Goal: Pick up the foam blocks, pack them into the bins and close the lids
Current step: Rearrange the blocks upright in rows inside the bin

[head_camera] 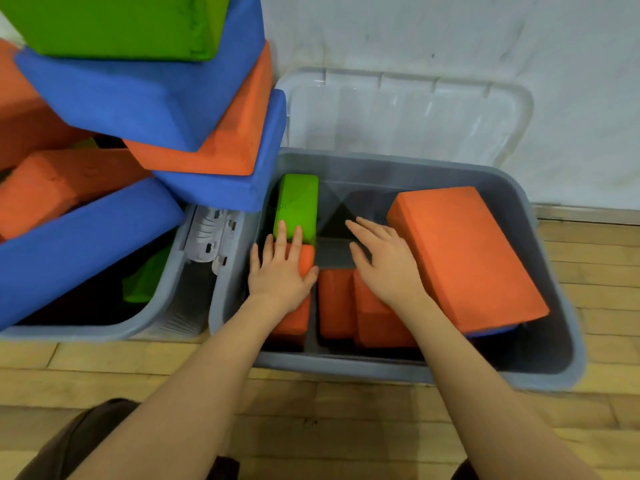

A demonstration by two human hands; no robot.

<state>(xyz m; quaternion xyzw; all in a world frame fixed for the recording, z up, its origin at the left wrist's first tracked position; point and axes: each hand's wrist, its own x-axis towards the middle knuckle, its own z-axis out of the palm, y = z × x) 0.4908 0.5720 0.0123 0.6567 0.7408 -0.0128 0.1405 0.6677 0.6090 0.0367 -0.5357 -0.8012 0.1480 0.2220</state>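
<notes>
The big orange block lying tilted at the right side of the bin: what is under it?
Under the big orange block a blue edge shows at its near corner, probably another block. Beyond that is shadow and the grey bin; the rest is covered.

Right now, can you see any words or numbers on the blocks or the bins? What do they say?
None: no word, number or brand can be read anywhere.
Green block in the right bin: only faint dents, no letters.
Large orange block: plain.
Open lid: plain moulded ribs.
White latch between the bins: dark slots only, no writing.
Stacked blue block: plain.
</notes>
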